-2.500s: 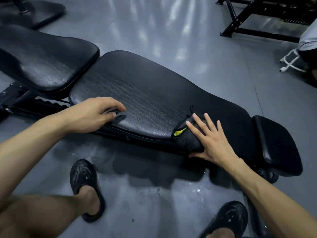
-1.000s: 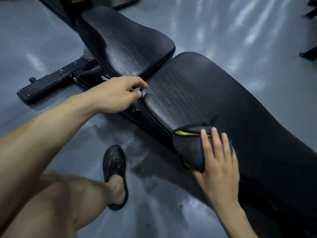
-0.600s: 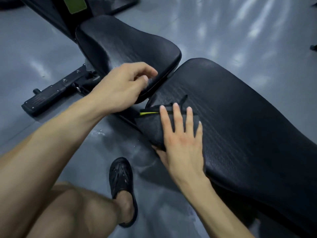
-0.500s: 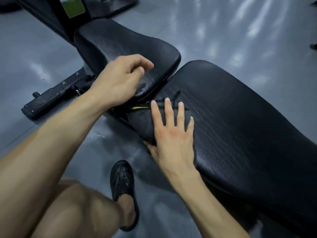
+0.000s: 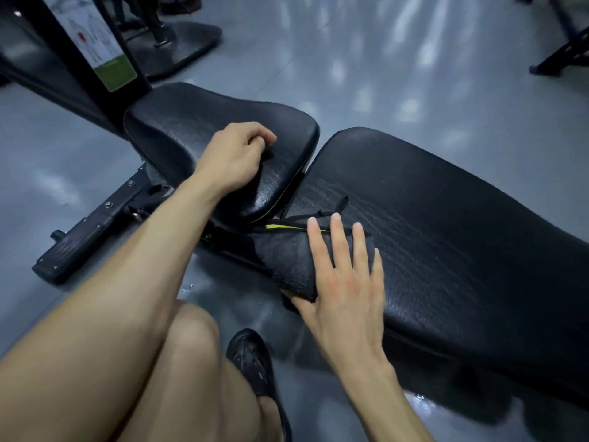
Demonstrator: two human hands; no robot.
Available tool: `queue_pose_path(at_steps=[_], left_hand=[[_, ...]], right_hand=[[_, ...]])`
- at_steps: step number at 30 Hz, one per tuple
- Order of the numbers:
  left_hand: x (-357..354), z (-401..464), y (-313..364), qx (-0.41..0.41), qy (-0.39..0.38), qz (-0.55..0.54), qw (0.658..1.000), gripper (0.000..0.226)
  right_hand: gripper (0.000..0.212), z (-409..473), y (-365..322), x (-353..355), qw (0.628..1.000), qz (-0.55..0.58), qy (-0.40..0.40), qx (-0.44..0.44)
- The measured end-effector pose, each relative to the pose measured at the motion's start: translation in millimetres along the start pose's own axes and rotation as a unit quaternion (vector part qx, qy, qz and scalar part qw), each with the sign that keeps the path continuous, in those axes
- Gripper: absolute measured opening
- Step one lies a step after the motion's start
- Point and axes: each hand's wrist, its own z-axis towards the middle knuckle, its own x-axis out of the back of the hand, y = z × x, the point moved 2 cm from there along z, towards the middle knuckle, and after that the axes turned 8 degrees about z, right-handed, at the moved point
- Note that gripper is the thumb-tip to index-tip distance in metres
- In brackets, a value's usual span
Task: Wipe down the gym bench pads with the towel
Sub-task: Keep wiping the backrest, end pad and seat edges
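Item: towel (image 5: 288,266), one, dark, folded, with a yellow stripe and a black loop at its far edge. Location: near-side edge of the long back pad (image 5: 446,237), at the end closest to the gap between the two pads, partly draped over the pad's side.

Held by: right hand (image 5: 344,282), laid flat on the towel, fingers (image 5: 338,237) straight and spread, pressing it to the pad; the thumb tucks under the towel's lower edge.

Change: a second ago the towel lay further along the back pad; it has since slid along the near edge to this end, and the view has swung to take in the seat pad (image 5: 223,135). Reading: the stroke along the near side of the back pad looks finished, and the seat pad is probably next.

Left hand (image 5: 236,154): one, resting on the seat pad with fingers loosely curled and nothing seen in them. It was at the seam earlier and has moved onto the seat pad, likely to brace it.

Count: bench pads in view, two, black, cracked-grain vinyl. Bench frame foot (image 5: 92,228), one, black metal, on the grey floor (image 5: 382,74). Sandal (image 5: 255,362), one, black. Upright post with instruction label (image 5: 98,43), one, behind the seat pad.
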Motion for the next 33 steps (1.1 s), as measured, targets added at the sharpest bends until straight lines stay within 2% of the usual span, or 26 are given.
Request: queue_pose_path(at_steps=[4, 7, 14, 18, 24, 28, 33], left_hand=[[-3.9, 7.8, -2.4, 0.002, -0.007, 0.014, 1.0, 0.033], [-3.7, 3.3, 1.1, -0.005, -0.009, 0.063, 0.998, 0.037], [19.3, -12.9, 11.0, -0.111, -0.127, 0.208, 0.963, 0.047], [18.8, -20.0, 19.3, -0.137, -0.144, 0.257, 0.946, 0.055], [16.2, -11.4, 1.8, -0.161, -0.127, 0.202, 0.958, 0.046], [16.6, -0.4, -13.3, -0.165, -0.114, 0.124, 0.972, 0.04], [19.8, 16.1, -15.5, -0.161, -0.098, 0.094, 0.977, 0.035]], right_hand=[[0.121, -6.9, -6.5, 0.4, 0.998, -0.006, 0.021, -0.06], [0.117, -12.3, -12.2, 1.4, 0.994, 0.002, 0.038, -0.1], [0.115, -29.8, -29.3, -2.1, 0.981, 0.002, 0.1, -0.169], [0.115, -29.1, -34.4, -7.3, 0.975, 0.001, 0.112, -0.194], [0.109, -9.3, -40.7, -16.9, 0.979, -0.044, 0.113, -0.164], [0.106, 34.1, -66.0, -24.2, 0.986, -0.062, 0.057, -0.146], [0.096, 86.7, -74.5, -20.2, 0.989, -0.043, -0.022, -0.137]])
